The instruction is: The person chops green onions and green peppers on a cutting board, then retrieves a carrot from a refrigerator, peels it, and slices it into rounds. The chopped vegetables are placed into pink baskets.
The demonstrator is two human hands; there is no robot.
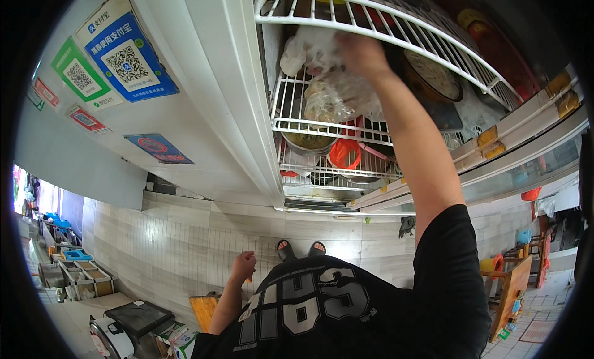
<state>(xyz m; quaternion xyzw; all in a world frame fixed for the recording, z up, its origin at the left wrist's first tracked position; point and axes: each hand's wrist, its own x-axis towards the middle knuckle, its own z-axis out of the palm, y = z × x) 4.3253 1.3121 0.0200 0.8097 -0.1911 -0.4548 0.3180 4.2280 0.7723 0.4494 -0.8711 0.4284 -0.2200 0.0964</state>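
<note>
My right hand [364,55] reaches into an upright refrigerator, under its upper white wire shelf [371,27]. It is blurred and touches or nearly touches a cloudy white plastic bag [320,41]; whether it grips the bag cannot be told. Just below, a clear plastic bag with pale food [325,101] rests on the middle wire shelf [290,92]. To the right of my forearm is a round bowl of pale food [431,73]. My left hand [243,266] hangs low at my side with curled fingers. A small orange object [249,280] pokes out beneath it, mostly hidden.
A metal pot [311,141] and a red plastic bag [345,152] sit lower in the refrigerator. Its sliding glass door [510,166] is on the right. Behind me stand a rice cooker [111,336], a black box [139,315] and a wooden table [510,298].
</note>
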